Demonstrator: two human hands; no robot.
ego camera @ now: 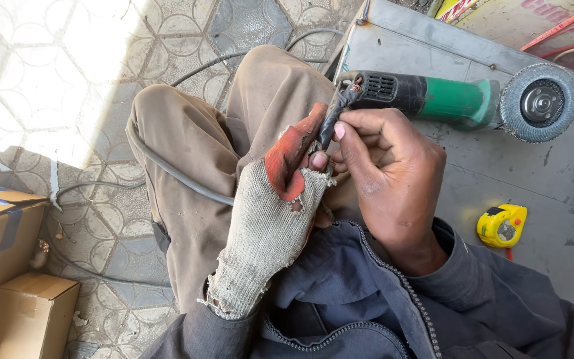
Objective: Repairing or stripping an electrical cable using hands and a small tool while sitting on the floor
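My left hand (277, 199), in a worn grey knit glove with a torn red palm coating, grips the black power cable (334, 114) where it meets the rear of the green and black angle grinder (426, 96). My bare right hand (383, 166) pinches the same cable end just beside the glove, thumb and fingers on its sheath. The cable's frayed tip sits at the grinder's black vented tail. The grinder lies on its side on a grey metal sheet (553, 179), its flap disc (539, 103) at the right.
A yellow tape measure (501, 226) lies on the metal sheet at the right. The grey cable (167, 166) loops over my knees and across the patterned tile floor. Cardboard boxes (8, 266) stand at the lower left. Red and white wires run at the top right.
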